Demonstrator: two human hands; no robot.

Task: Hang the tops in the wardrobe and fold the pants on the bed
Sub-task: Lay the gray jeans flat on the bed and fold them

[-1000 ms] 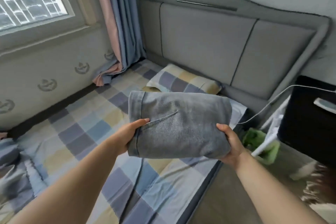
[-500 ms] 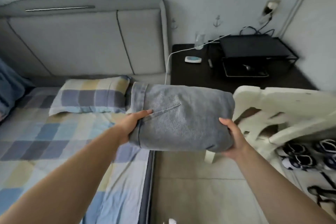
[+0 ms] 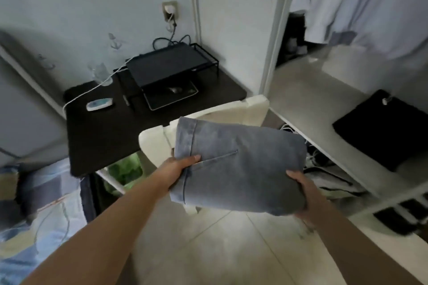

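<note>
A pair of grey-blue jeans (image 3: 240,164), folded into a thick rectangle, is held in the air in front of me. My left hand (image 3: 177,169) grips its left edge with the thumb on top. My right hand (image 3: 301,190) grips the lower right corner from beneath. The open wardrobe (image 3: 273,30) stands to the right, with pale tops (image 3: 361,2) hanging inside above a light shelf (image 3: 308,90). A black folded garment (image 3: 384,129) lies on that shelf. The bed (image 3: 34,210) with its checked sheet shows at the lower left.
A dark bedside table (image 3: 104,132) carries a black wire rack (image 3: 166,69), a small white device (image 3: 99,104) and a white cable. A white plastic chair (image 3: 208,118) stands right behind the jeans. Shoes and clutter lie under the wardrobe shelf. Pale tiled floor (image 3: 208,250) spreads below.
My view has swung right, from the bed and headboard to the bedside table and the open wardrobe. The folded jeans stayed in both hands and moved right with me.
</note>
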